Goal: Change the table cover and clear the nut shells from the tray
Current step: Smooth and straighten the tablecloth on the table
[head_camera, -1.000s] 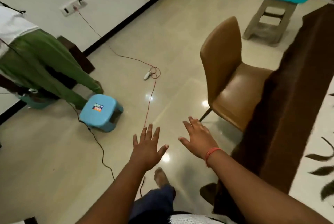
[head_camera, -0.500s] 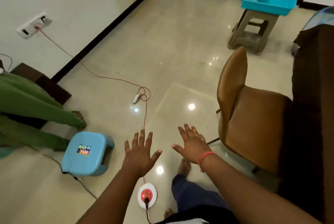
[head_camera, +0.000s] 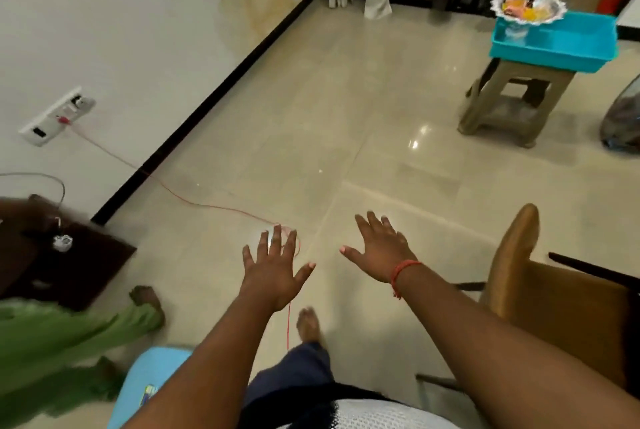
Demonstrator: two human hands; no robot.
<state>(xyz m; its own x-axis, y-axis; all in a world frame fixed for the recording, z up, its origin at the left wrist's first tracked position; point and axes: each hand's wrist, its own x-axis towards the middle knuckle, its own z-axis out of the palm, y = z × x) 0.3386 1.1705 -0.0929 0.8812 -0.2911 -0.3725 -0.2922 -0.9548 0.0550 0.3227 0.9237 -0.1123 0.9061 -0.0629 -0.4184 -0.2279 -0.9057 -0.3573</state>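
Note:
A teal plastic tray [head_camera: 568, 47] rests on a beige stool [head_camera: 509, 106] at the far right. A white scalloped dish [head_camera: 528, 7] with food stands at the tray's back left corner. My left hand [head_camera: 273, 272] and my right hand [head_camera: 381, 250] are stretched out over the floor, palms down, fingers spread, holding nothing. Both are well short of the tray. The table and its cover are out of view.
A tan chair [head_camera: 540, 293] stands at the right. A red cord [head_camera: 194, 201] runs from a wall socket [head_camera: 57, 115] across the floor under my left hand. A light blue stool [head_camera: 145, 383] is at bottom left, beside another person's green-clad legs [head_camera: 59, 342]. A dark low table [head_camera: 62, 255] is at left.
The view has swung forward and right: the brown table cover has left the frame, the teal tray is nearer and the blue stool is now at my feet. Both hands stay open.

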